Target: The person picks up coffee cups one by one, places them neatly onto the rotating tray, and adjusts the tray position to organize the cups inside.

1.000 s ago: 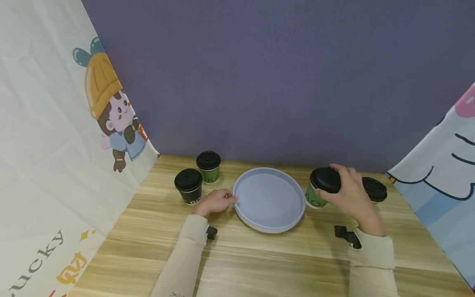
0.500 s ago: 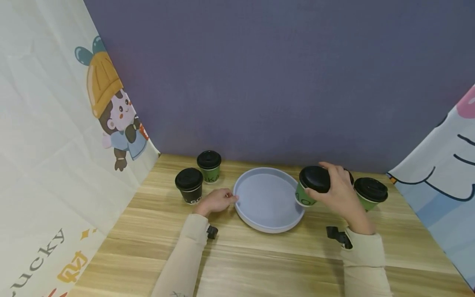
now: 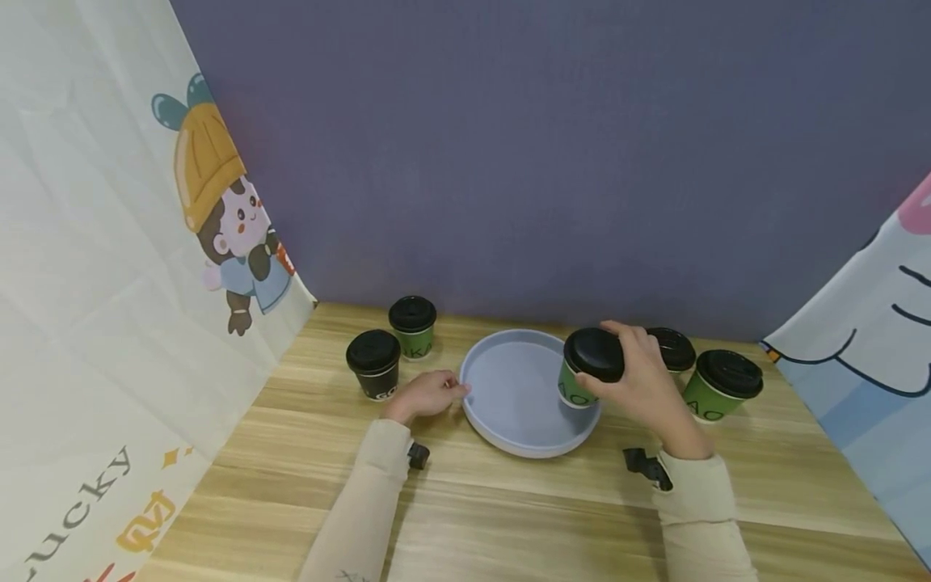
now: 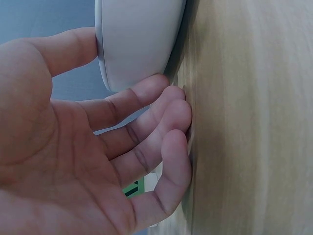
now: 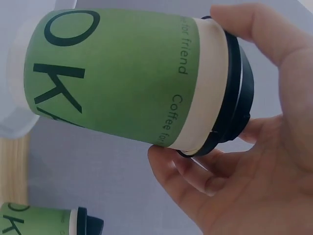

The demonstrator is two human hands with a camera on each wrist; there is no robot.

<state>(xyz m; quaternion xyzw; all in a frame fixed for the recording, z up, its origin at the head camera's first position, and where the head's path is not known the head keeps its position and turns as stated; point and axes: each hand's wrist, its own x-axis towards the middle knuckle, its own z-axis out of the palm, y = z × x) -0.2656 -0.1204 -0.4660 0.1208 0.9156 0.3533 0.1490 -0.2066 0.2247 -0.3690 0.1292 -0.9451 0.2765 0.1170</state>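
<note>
A green paper coffee cup [image 3: 575, 394] with a black lid stands upright over the right side of a round pale-grey tray [image 3: 512, 396]. My right hand [image 3: 643, 392] grips this cup around its lid; in the right wrist view, thumb and fingers sit on opposite sides of the lid and upper cup [image 5: 117, 78], whose base overlaps the tray. At the tray's left edge, my left hand [image 3: 425, 396] pinches the rim. The left wrist view has the thumb against the tray wall [image 4: 139, 44] and the index fingertip under it, other fingers curled near the tabletop.
Two more lidded green cups stand right of the tray, one at the back [image 3: 672, 352] partly behind my right hand, one nearer [image 3: 716, 392]. Left of the tray are a black cup [image 3: 374, 376] and a smaller-looking green cup [image 3: 414, 335]. A dark wall panel [image 3: 509, 162] backs the wooden table [image 3: 509, 517].
My right hand has carried the green coffee cup leftward from beside the tray to over its right side, uncovering the cups behind. My left hand keeps its hold on the rim.
</note>
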